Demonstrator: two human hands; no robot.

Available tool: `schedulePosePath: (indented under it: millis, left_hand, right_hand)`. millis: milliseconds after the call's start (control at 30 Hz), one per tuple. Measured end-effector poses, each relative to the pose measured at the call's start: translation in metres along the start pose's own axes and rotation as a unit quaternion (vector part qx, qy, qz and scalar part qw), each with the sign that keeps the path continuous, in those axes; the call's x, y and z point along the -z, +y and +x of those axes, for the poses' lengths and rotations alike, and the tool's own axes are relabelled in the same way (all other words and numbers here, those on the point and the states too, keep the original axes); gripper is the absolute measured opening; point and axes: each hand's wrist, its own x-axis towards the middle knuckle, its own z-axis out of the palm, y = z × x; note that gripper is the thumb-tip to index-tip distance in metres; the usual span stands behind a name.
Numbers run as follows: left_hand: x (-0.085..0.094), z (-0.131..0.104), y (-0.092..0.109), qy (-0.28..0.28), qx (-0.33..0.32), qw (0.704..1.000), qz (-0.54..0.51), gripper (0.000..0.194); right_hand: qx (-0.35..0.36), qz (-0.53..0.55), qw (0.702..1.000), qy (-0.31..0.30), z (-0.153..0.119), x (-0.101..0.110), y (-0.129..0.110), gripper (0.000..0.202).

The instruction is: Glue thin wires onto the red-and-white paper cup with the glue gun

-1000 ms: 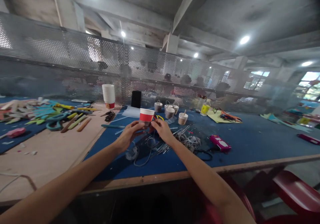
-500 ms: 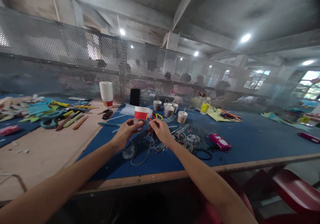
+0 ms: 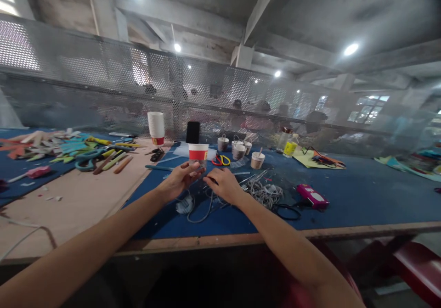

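A red and white paper cup [image 3: 198,152] is upright in my left hand [image 3: 182,177], whose fingers wrap its grey lower part. Just right of the cup, my right hand [image 3: 222,184] is closed in a pinch; what its fingertips hold is too small to make out. Grey cord [image 3: 209,211] loops down onto the blue mat below the hands. Beyond my right hand lie a tangle of grey cord [image 3: 267,193] and thin metal sticks. Red and yellow scissors [image 3: 221,160] rest behind the hands.
Several cord-wrapped cups [image 3: 239,151] stand at the back, near a black phone [image 3: 193,132]. At the left are stacked paper cups [image 3: 156,126], tools and coloured strips. A bottle [image 3: 291,146] and a magenta device [image 3: 312,196] are on the right. Behind is a perforated screen [image 3: 113,78].
The view has turned slightly left, so the scene sits further right. The cup and my left hand have shifted a little within it, and my right hand's fingers are more curled, knuckles up.
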Motion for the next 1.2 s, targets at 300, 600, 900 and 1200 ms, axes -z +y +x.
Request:
schedulePosePath:
  millis: [300, 600, 900, 1200]
  left_hand:
    - [0.004, 0.005, 0.001, 0.003, 0.020, 1.000, -0.017, 0.014]
    - [0.015, 0.013, -0.002, 0.005, 0.020, 1.000, -0.015, 0.018]
    - [0.016, 0.013, -0.002, 0.002, 0.006, 1.000, -0.015, 0.017]
    - [0.016, 0.011, 0.002, -0.001, -0.002, 1.000, -0.020, 0.018]
  right_hand:
    - [-0.131, -0.064, 0.988, 0.058, 0.005, 0.017, 0.011, 0.038]
    - [-0.364, -0.109, 0.910, -0.168, -0.003, 0.041, 0.061, 0.044]
    - [-0.328, -0.068, 0.915, -0.226, -0.003, 0.041, 0.066, 0.061]
    - [-0.366, -0.030, 0.927, -0.079, -0.004, 0.049, 0.066, 0.044]
